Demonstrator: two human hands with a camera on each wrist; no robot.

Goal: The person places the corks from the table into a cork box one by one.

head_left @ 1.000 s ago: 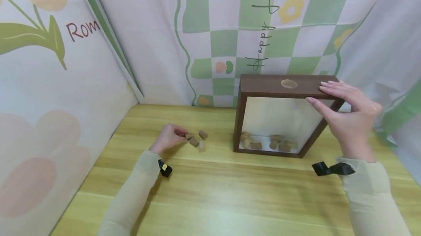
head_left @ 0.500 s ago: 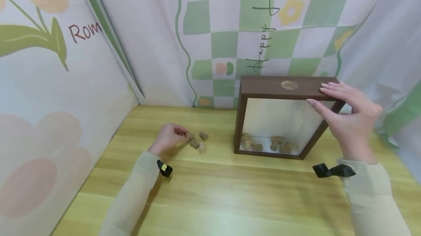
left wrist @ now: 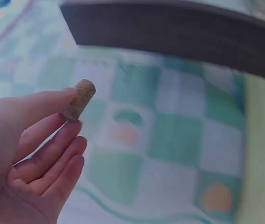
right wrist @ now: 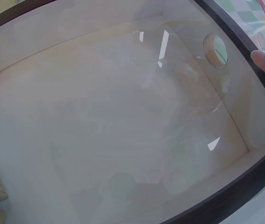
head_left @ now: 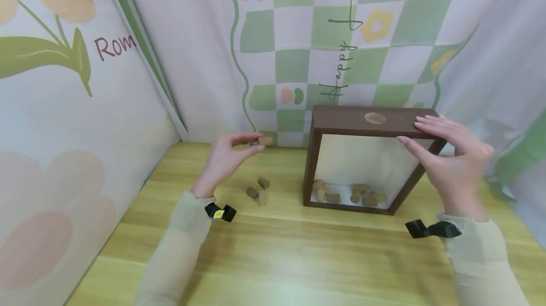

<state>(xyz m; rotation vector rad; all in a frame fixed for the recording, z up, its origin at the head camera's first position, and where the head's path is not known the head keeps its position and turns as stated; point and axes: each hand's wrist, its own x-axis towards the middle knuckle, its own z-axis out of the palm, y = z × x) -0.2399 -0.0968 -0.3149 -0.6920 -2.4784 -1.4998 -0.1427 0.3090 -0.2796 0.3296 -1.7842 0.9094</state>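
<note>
Between thumb and fingertips my left hand [head_left: 226, 157] pinches a cork [head_left: 265, 140], raised above the table to the left of the box. In the left wrist view the cork [left wrist: 79, 100] slants upward. A dark brown wooden shadow box [head_left: 310, 168] with a clear front stands upright; its top has a round hole [head_left: 375, 118]. Several corks [head_left: 370, 199] lie on the box's floor. My right hand [head_left: 458, 149] rests on the box's top right corner, fingers extended over the top and thumb against the front edge.
Three loose corks [head_left: 263, 183] lie on the wooden table [head_left: 273, 244] below my left hand. A checked green and white curtain [head_left: 294, 67] hangs behind the box. A printed cloth [head_left: 51, 121] borders the left side.
My left hand has lifted a cork from the small pile and moved up and to the right with it. The right hand stays on the box.
</note>
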